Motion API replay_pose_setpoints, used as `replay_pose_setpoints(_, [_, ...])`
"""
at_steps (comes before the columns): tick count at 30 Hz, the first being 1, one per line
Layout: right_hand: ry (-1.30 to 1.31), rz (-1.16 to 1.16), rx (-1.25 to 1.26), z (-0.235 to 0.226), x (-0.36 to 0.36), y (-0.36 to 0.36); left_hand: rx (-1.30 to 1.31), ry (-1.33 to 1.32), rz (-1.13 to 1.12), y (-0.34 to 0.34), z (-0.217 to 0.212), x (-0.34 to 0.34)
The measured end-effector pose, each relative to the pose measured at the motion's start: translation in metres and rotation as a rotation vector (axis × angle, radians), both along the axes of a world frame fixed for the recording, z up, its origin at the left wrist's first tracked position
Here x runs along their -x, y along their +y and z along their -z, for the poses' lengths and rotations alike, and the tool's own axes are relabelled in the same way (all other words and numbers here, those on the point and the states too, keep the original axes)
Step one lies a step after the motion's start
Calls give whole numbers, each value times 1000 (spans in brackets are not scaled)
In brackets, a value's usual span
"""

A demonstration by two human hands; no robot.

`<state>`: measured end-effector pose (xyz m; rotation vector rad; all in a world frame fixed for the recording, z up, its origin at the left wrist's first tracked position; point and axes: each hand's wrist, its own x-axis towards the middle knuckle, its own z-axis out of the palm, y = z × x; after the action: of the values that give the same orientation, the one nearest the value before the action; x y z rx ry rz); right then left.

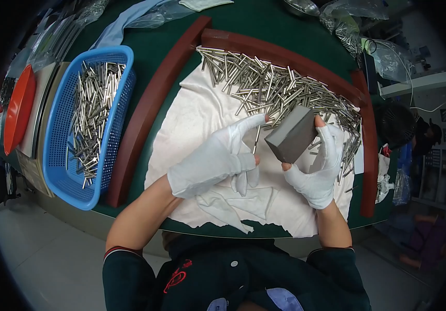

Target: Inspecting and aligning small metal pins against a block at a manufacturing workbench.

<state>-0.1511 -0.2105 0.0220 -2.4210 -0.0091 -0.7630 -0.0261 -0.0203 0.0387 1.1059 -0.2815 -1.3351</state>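
My left hand (212, 160), in a white glove with bare fingertips, pinches a thin metal rod (257, 136) by its ends between the thumb and a stretched finger. In my right hand (317, 179), gloved the same way, a grey rectangular block (294, 136) is gripped between thumb and fingers. The block is tilted and sits just right of the rod, apart from it. Beyond both hands spreads a heap of shiny metal rods (280, 85) on a pale cloth (181, 129). A crumpled white cloth (254, 202) lies below my left hand.
Dark red bars (153, 103) frame the work cloth at left, back and right. To the left stands a blue perforated basket (51, 150) of metal rods, with an orange-red tray (19, 111) beyond it. Plastic bags (391, 59) lie at the back right. Another person (428, 241) is at far right.
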Motion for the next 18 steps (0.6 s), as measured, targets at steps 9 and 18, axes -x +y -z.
replay_pose_setpoints(9, [46, -38, 35, -1, -1, 2, 79, -116, 42, -3, 10, 1])
replay_pose_setpoints(18, [7, -71, 19, -4, -5, 9, 135, -42, -29, -11, 20, 15])
